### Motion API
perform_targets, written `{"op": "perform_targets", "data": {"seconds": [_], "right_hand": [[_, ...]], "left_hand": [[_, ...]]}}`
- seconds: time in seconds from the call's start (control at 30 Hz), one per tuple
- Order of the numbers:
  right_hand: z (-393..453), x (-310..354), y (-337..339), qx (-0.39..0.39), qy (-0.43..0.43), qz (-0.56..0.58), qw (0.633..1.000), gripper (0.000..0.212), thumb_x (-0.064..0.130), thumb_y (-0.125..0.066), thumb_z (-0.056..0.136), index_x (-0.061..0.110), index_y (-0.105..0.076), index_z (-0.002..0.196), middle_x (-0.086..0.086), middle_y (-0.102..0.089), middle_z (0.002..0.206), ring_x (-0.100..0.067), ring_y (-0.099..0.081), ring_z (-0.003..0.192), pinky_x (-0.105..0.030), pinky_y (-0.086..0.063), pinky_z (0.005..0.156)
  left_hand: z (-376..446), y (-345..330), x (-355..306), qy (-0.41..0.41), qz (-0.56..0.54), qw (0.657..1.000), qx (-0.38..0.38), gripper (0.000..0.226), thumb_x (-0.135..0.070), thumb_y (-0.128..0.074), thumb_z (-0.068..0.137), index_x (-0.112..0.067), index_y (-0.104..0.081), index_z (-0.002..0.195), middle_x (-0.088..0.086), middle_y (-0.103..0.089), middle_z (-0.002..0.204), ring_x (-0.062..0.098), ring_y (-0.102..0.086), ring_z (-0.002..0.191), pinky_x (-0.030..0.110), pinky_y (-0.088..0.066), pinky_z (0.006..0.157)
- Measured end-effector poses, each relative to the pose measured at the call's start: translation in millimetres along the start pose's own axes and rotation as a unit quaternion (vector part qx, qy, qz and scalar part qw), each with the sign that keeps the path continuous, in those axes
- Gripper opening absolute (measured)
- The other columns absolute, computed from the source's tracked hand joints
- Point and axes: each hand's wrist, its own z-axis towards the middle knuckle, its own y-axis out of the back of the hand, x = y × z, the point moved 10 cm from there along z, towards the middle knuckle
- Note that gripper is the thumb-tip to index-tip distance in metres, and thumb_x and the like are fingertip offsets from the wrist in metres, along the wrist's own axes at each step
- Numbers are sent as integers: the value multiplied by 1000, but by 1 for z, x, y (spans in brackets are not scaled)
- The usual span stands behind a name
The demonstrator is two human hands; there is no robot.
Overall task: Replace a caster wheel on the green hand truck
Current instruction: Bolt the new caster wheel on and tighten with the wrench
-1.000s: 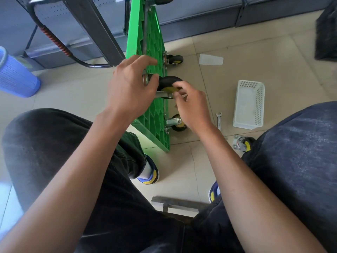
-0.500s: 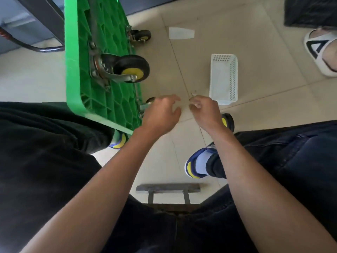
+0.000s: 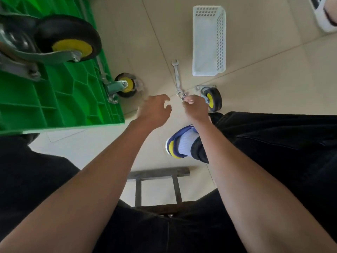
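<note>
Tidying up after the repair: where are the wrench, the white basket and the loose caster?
wrench (image 3: 176,75): head view, shaft.
white basket (image 3: 221,41): head view, perforated side wall.
loose caster (image 3: 213,99): head view, black tyre.

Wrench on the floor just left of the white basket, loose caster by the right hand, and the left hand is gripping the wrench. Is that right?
Not quite. In the head view the left hand holds nothing; its fingers are loosely curled, clear of the wrench. The wrench does lie on the floor left of the basket, and the loose caster sits by the right hand, which pinches small hardware.

Bright, even daylight, soft shadows on pale floor tiles, slight motion blur, wide-angle bending at edges
</note>
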Motion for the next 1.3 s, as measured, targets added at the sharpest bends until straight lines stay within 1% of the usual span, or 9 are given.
{"op": "perform_targets", "data": {"seconds": [0.07,0.17,0.27,0.47,0.67,0.8,0.93,1.13,1.3], "right_hand": [[14,-7,-4,-5,-28,14,1000,30,14,-59,97,8,-71,124,-5,-70,128,-17,-63,121,-15,-37,91],[36,-15,-9,-5,-41,-15,999,29,15,-59,96,9,-71,122,-4,-71,127,-18,-63,120,-19,-41,94],[51,-26,-14,1,-29,-62,998,27,12,-57,93,7,-71,116,-8,-73,118,-24,-65,114,-30,-48,93],[70,-28,-25,7,3,-131,991,31,12,-55,99,6,-60,128,-13,-66,122,-27,-60,115,-29,-42,84],[91,-33,-39,24,-2,-184,983,33,19,-55,99,11,-59,131,-9,-67,125,-27,-61,118,-37,-49,93],[97,-34,-44,14,-22,-201,979,28,20,-51,100,10,-60,126,-10,-68,122,-29,-63,115,-34,-46,83],[98,-35,-46,1,-18,-201,979,20,20,-50,102,10,-61,115,-10,-70,112,-31,-66,105,-35,-46,78],[101,-37,-44,10,-32,-185,982,17,20,-51,99,11,-64,103,-8,-71,103,-26,-69,98,-29,-42,71],[97,-34,-28,-10,-45,-161,986,27,25,-50,100,6,-65,112,-11,-72,109,-28,-68,103,-31,-48,76]], "left_hand": [[12,-3,4,7,-9,1000,-5,36,-38,-51,99,-34,-59,134,-4,-66,127,24,-63,112,38,-52,96],[31,-7,11,16,-16,1000,2,37,-37,-51,100,-33,-57,137,-3,-62,135,24,-61,116,38,-51,97],[49,-17,20,30,-25,999,20,36,-38,-52,99,-34,-58,134,-1,-65,131,25,-63,112,41,-52,97],[67,-42,29,35,-12,998,46,35,-38,-49,100,-36,-58,133,-4,-65,126,23,-63,108,40,-52,96],[80,-62,42,40,-20,997,68,37,-42,-47,97,-40,-56,134,-1,-59,135,25,-54,121,40,-46,103],[85,-67,45,38,-21,997,68,38,-41,-48,98,-38,-54,136,0,-58,136,25,-51,124,40,-43,106],[87,-72,49,42,-24,996,74,38,-41,-47,98,-38,-54,135,1,-59,135,26,-51,123,38,-44,102],[82,-71,49,54,-32,995,77,37,-37,-48,99,-36,-56,136,-5,-62,133,21,-50,124,33,-42,100],[77,-58,38,36,-39,997,58,37,-35,-48,98,-36,-57,134,-9,-64,127,20,-57,115,40,-48,99]]}}
